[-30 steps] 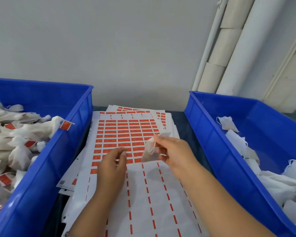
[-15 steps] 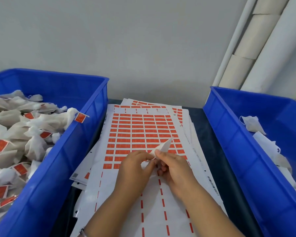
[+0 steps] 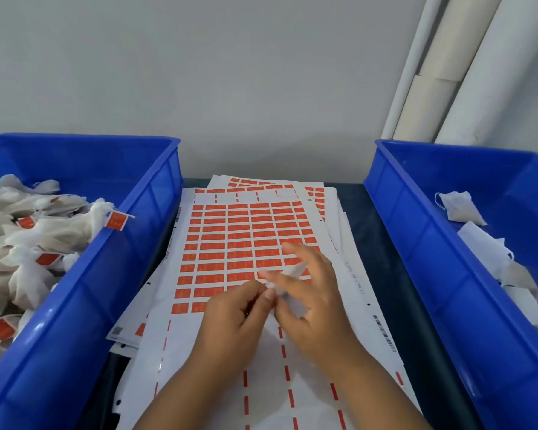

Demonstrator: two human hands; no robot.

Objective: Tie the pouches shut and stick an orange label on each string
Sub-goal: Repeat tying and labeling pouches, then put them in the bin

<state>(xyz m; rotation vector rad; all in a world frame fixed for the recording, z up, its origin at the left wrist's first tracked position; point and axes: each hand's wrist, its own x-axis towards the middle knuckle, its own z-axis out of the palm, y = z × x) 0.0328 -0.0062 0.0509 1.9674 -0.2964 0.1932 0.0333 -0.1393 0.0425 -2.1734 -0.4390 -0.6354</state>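
A small white pouch [image 3: 292, 271] is held between both hands above the sheet of orange labels [image 3: 239, 240]. My left hand [image 3: 233, 318] pinches its near end between thumb and fingertips. My right hand [image 3: 311, 299] is blurred, its fingers spread around the pouch; most of the pouch is hidden behind them. The pouch's string is too blurred to make out.
A blue bin [image 3: 112, 283] on the left holds several tied pouches with orange labels [image 3: 117, 219]. A blue bin [image 3: 423, 252] on the right holds untied white pouches [image 3: 457, 207]. Label sheets are stacked on the dark table [image 3: 379, 243] between them. White pipes [image 3: 448, 66] stand at the back right.
The hands came together on the pouch. The right hand's fingers have now spread and blurred with motion around it. The camera view shifted slightly.
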